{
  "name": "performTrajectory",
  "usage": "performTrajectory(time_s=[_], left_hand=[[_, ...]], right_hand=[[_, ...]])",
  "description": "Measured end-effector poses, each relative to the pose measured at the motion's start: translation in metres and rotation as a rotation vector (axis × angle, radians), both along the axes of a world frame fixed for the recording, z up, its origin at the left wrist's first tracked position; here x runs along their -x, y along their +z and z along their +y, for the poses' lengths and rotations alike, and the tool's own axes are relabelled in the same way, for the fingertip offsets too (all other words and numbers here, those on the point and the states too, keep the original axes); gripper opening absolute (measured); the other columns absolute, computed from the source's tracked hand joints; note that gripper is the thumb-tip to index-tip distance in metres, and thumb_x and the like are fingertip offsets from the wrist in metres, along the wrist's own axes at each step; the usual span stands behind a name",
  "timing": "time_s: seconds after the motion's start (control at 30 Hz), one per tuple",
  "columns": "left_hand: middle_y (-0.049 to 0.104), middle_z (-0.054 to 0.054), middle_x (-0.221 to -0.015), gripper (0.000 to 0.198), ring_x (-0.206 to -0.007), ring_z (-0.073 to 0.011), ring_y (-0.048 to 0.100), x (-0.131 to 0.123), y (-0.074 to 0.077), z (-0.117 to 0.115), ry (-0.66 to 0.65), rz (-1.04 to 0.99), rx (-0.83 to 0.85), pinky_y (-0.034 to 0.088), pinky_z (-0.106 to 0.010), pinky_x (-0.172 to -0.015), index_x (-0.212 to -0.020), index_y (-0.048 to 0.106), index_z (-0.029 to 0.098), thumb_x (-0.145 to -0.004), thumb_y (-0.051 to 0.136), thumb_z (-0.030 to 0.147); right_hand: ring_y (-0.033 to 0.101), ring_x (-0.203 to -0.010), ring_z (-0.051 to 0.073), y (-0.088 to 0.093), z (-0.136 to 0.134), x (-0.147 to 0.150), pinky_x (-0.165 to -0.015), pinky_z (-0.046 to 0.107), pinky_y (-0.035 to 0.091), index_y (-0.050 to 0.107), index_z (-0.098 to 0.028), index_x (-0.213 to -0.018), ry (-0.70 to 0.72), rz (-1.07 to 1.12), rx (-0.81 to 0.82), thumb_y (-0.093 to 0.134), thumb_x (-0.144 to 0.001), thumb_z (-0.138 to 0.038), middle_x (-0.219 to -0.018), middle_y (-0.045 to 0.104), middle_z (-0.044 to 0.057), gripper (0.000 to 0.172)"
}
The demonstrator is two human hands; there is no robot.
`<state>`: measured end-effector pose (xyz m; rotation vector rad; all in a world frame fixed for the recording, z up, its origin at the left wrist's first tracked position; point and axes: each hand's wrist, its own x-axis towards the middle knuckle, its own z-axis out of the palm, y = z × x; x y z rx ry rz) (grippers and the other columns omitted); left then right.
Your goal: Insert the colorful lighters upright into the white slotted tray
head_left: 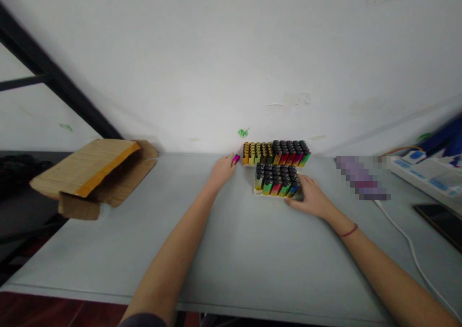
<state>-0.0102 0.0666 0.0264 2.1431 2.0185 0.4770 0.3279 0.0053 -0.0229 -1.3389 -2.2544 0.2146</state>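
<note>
My left hand (pixel 221 172) is closed on a magenta lighter (pixel 236 159), just left of the back rows of lighters (pixel 276 154). Those rows stand upright against the wall: the left part shows yellowish tops, the right part black tops over coloured bodies. In front of them is a tray of black-topped lighters (pixel 276 180) with green, red and blue bodies. My right hand (pixel 311 197) grips this front tray at its right side, thumb by the near corner and fingers along the far right edge, partly hidden.
An opened cardboard box (pixel 90 168) lies on the left of the grey table (pixel 231 259). To the right are a blurred purple item (pixel 361 178) with a white cable (pixel 407 240), a white power strip (pixel 429 175) and a black phone (pixel 442 223). A white wall (pixel 202 67) rises behind.
</note>
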Motion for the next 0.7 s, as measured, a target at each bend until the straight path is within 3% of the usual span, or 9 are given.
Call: performTrajectory(time_s=[0.23,0.4,0.53,0.7], left_hand=[[0.076,-0.019,-0.117,0.028,-0.112,-0.0309,0.071,-0.001,0.006,-0.024,-0.035,0.111,0.116,0.053,-0.036,-0.097,-0.117,0.073,0.015,-0.096,0.056,0.024],[0.075,-0.018,-0.117,0.027,-0.111,-0.0284,0.071,-0.013,0.005,-0.045,-0.047,0.074,0.099,0.052,-0.034,-0.095,-0.118,0.067,0.013,-0.096,0.056,0.022],[0.076,-0.015,-0.109,0.024,-0.101,-0.0268,0.072,-0.024,0.000,-0.061,-0.118,-0.159,0.024,0.052,-0.036,-0.091,-0.121,0.060,0.016,-0.099,0.050,0.020],[0.069,-0.001,-0.079,0.020,-0.072,-0.0210,0.067,-0.034,-0.009,-0.073,-0.113,-0.655,0.020,0.052,-0.033,-0.078,-0.118,0.053,0.021,-0.098,0.052,0.024]], right_hand=[[0.066,-0.123,0.045,0.011,0.005,0.002,-0.107,0.061,0.049,0.051,-0.010,-0.150,-0.002,0.072,0.081,0.080,-0.070,-0.053,-0.135,0.070,0.024,0.095],[0.066,-0.126,0.045,0.017,-0.006,0.007,-0.111,0.063,0.048,0.053,-0.010,-0.147,-0.034,0.110,0.123,0.085,-0.066,-0.050,-0.138,0.070,0.024,0.096],[0.068,-0.125,0.042,0.017,-0.015,0.010,-0.111,0.059,0.049,0.054,-0.012,-0.146,-0.022,0.164,0.115,0.085,-0.067,-0.046,-0.138,0.071,0.022,0.091],[0.070,-0.122,0.041,0.017,-0.018,0.012,-0.109,0.057,0.051,0.055,-0.013,-0.145,0.000,0.184,0.074,0.084,-0.068,-0.043,-0.136,0.072,0.021,0.088]])
